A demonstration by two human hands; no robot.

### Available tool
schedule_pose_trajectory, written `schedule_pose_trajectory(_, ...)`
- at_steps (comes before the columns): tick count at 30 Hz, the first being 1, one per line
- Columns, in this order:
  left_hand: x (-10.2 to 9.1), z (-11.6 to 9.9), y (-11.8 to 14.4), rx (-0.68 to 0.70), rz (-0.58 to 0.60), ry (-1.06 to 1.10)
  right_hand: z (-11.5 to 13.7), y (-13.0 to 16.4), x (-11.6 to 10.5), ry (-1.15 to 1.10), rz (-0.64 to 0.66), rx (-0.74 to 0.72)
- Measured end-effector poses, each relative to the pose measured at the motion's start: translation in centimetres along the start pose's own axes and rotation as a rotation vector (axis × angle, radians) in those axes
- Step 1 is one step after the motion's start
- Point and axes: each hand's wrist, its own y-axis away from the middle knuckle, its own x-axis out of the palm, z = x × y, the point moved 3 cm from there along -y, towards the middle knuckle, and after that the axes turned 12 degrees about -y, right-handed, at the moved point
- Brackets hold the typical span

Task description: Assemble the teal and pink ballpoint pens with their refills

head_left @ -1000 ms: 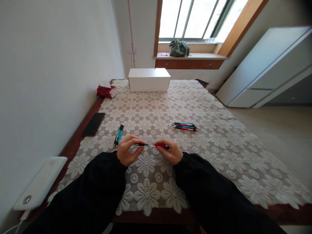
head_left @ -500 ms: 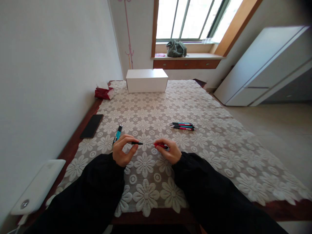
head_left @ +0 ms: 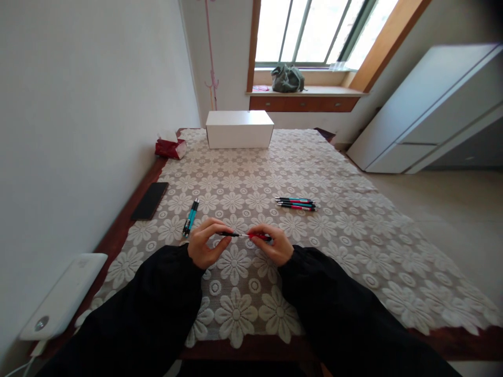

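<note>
Covering table (head_left: 118,238): lace cloth (head_left: 334,220) (floral)

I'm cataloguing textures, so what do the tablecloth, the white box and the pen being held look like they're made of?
Tablecloth: probably lace or crochet fabric, matte, with an openwork flower pattern.
White box: likely cardboard, matte, with sharp folded edges.
Pen: seems plastic, with a red part and a black part; too small to be sure.

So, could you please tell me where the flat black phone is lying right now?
In the head view, the flat black phone lies at the table's left edge, beside the lace tablecloth, left of the teal pens.
</note>
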Motion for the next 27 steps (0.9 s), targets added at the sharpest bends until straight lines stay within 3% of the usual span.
schedule_pose_trajectory(11,0.9,0.6,0.4,0.027,0.061,0.008,-0.1,-0.1,0.4,0.052,0.117,-0.061)
schedule_pose_trajectory(19,1.2,0.7,0.5,0.024,0.095,-0.007,-1.2,0.5,0.8,-0.037,0.083,0.051)
schedule_pose_trajectory(27,1.2,0.7,0.5,0.031,0.099,0.006,-0.5,0.4,0.9,-0.043,0.115,0.023)
